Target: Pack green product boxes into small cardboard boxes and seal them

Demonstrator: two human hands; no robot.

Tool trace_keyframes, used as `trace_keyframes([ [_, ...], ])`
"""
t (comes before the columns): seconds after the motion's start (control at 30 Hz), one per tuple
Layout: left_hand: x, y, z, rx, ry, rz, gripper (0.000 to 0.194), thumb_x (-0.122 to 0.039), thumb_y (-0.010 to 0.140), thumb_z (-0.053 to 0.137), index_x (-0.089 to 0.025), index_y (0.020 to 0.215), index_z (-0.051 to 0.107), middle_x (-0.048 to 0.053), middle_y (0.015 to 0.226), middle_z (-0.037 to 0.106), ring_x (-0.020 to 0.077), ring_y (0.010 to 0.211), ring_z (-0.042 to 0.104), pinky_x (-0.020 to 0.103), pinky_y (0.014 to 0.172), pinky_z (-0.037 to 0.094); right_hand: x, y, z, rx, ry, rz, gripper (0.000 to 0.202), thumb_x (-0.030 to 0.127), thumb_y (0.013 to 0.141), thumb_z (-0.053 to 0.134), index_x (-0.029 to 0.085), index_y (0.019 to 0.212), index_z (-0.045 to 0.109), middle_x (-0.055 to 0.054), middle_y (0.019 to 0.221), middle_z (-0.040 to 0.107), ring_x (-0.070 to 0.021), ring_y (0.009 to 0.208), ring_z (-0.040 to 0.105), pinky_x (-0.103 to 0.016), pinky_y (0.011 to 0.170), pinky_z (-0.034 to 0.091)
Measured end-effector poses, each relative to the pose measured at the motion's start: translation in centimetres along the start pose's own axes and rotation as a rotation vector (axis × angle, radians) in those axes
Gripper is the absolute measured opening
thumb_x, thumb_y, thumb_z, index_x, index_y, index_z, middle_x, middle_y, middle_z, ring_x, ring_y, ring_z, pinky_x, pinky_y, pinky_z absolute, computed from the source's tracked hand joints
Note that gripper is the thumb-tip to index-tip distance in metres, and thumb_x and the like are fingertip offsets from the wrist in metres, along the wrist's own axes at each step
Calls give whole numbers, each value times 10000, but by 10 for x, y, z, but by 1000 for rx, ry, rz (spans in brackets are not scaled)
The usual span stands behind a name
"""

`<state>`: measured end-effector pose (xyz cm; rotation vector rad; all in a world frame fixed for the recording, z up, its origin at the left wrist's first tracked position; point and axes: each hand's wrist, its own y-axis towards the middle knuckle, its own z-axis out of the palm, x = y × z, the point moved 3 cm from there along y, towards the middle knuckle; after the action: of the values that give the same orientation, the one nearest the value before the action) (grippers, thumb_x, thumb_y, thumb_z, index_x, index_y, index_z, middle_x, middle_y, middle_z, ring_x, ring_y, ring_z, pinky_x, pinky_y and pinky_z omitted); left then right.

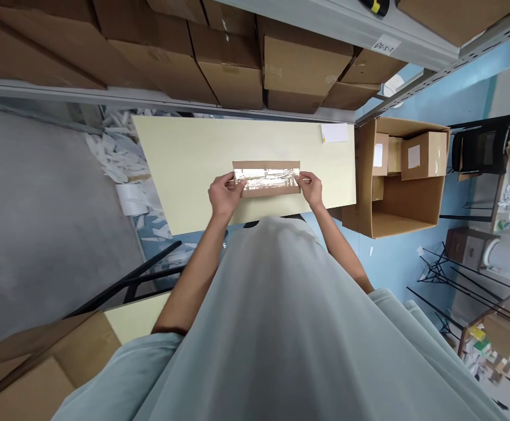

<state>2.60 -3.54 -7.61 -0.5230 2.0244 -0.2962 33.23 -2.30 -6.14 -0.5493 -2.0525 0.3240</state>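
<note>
A small brown cardboard piece (272, 192), perhaps a flat box, lies over the pale yellow tabletop in front of me. A wide glossy strip (267, 178), which looks like clear packing tape, runs along its length and reflects the light. My left hand (225, 194) grips the left end between thumb and fingers, with the thumb on top of the strip. At the other end, my right hand (311, 188) pinches the right edge the same way. The undersides of the cardboard and some fingertips are hidden.
A white paper stack (334, 133) lies at the tabletop's (185, 169) back right. To the right stands an open carton (406, 225) with several smaller boxes inside. Shelved cartons (303, 64) line the back. Paper scraps (114, 152) cover the floor at left. An open box (31, 380) is at lower left.
</note>
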Motion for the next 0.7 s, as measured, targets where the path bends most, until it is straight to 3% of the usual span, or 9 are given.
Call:
trace_keyframes([
  [0.13, -12, 3, -12, 1, 29, 10, 369, -270, 893, 860, -128, 1233, 864, 93, 1218, 822, 214, 946, 774, 348, 973, 638, 11, -6, -5, -46, -81, -57, 366, 509, 1008, 796, 178, 1157, 842, -119, 1182, 842, -251, 998, 787, -408, 1023, 640],
  [0.27, -23, -13, -26, -52, 3, 134, 386, -269, 928, 827, -177, 1302, 862, 80, 1333, 835, 216, 995, 799, 350, 998, 651, 24, -32, -9, -169, -31, -259, 363, 478, 1069, 703, 179, 1216, 846, -133, 1249, 811, -253, 1083, 780, -400, 1063, 639],
  [0.33, -21, -20, -31, -82, 18, 140, 335, -260, 957, 795, -185, 1273, 875, 68, 1283, 863, 233, 1014, 814, 365, 1026, 645, 24, -41, -7, -228, -23, -299, 332, 442, 1072, 693, 182, 1215, 841, -132, 1248, 803, -254, 1087, 778, -398, 1062, 640],
  [0.53, 6, -27, -33, -51, 187, 8, 308, -291, 977, 765, -189, 1230, 908, 67, 1082, 904, 310, 1031, 835, 404, 1033, 626, 2, -45, 20, -184, -127, -148, 109, 263, 994, 718, 198, 1003, 804, -104, 1118, 816, -260, 1003, 805, -392, 1011, 637],
  [0.7, 34, -32, -29, 110, 324, -23, 350, -289, 990, 682, -213, 1239, 915, 128, 1152, 895, 368, 1108, 827, 449, 1043, 612, -24, -55, 35, -123, -241, -13, 195, 162, 989, 614, 201, 995, 805, -103, 1110, 838, -263, 1018, 813, -395, 1023, 634],
])
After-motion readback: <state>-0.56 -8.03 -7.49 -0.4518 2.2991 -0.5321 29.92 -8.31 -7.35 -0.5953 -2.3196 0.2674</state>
